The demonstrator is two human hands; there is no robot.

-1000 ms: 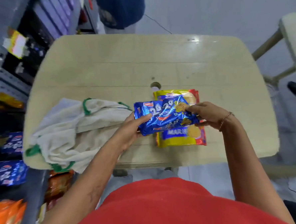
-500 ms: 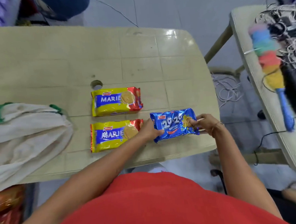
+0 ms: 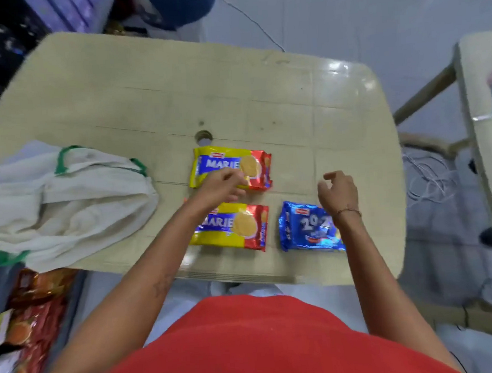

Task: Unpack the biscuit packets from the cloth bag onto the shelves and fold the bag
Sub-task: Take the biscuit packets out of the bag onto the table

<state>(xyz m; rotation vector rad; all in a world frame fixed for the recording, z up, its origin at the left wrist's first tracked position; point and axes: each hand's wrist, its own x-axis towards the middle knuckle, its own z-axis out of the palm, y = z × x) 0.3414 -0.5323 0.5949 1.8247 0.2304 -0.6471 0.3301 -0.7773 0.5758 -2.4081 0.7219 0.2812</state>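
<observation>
Two yellow-and-red Marie packets lie on the beige table (image 3: 262, 98): the far Marie packet (image 3: 256, 164) and the near Marie packet (image 3: 241, 229). A blue 20-20 biscuit packet (image 3: 302, 229) lies flat to their right. My left hand (image 3: 220, 186) hovers over the gap between the two Marie packets, fingers curled, holding nothing. My right hand (image 3: 338, 192) floats just above the blue packet's far edge, fingers loosely apart and empty. The white cloth bag (image 3: 67, 206) with green trim lies crumpled at the table's left edge.
Shelves with orange and red snack packets (image 3: 31, 314) stand low on the left. A second table (image 3: 485, 114) with colourful items is at the right. Loose cables (image 3: 428, 175) lie on the floor between the tables. The table has a centre hole (image 3: 203, 136).
Both hands have let go of the blue packet, which now lies on the table. My left hand has moved left over the Marie packets; my right hand has lifted off.
</observation>
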